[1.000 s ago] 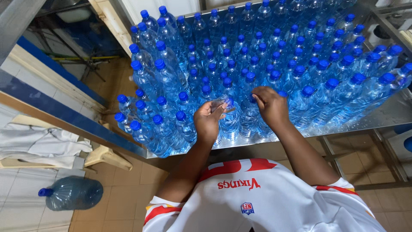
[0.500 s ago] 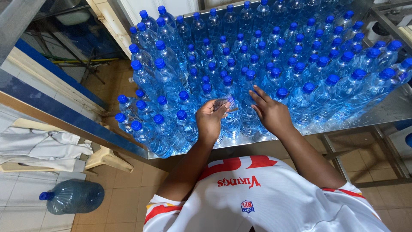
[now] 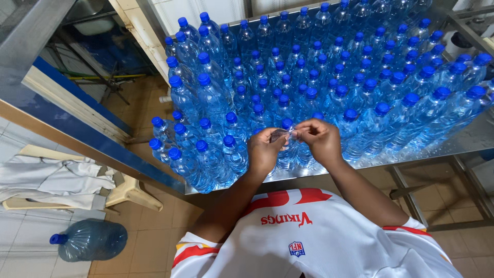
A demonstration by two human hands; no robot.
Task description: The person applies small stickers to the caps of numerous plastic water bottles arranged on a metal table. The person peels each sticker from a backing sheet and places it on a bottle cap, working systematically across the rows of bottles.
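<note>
Bottle-crowded steel table (image 3: 463,141), clear seal (image 3: 281,135) between both grips

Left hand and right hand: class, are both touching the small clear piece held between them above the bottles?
Touching. The head view shows the left hand and right hand both pinching the small clear piece with their fingertips.

Both forearms reach forward from the torso and converge, bare below short sleeves. The left hand (image 3: 263,149) is raised with its back toward the camera, fingers curled and thumb tip pressed toward the fingertips in a pinch. The right hand (image 3: 321,139) sits just beside it, knuckles up, wrist slightly bent inward, its fingertips meeting those of the left hand
</note>
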